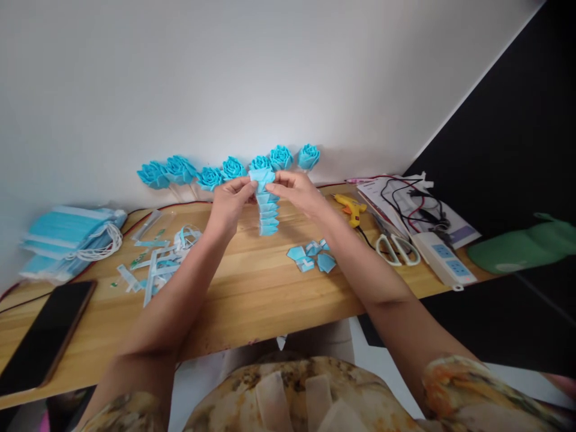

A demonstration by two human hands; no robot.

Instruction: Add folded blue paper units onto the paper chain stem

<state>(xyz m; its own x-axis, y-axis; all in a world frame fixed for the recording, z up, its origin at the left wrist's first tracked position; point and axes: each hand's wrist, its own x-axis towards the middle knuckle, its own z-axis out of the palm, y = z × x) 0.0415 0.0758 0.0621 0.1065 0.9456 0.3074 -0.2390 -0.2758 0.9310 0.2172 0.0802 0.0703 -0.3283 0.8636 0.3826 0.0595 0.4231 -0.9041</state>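
Over the middle of the table my left hand (233, 201) and my right hand (294, 189) pinch the upper end of a light-blue strip of folded pieces (269, 211), one from each side. The strip hangs down, its pointed folds stacked in a zigzag. Behind it, several blue folded flowers on sticks (180, 169) lean along the wall, and the strip's top overlaps one flower (260, 163). Several loose folded blue pieces (310, 257) lie on the table below my right hand.
Left lie a pack of blue face masks (67, 237), cut scraps (157, 264) and a phone (45, 336). Right are a yellow glue gun (351, 207), scissors (398, 249), a power strip (443, 261), tangled cables (423, 207) and a green bottle (517, 246).
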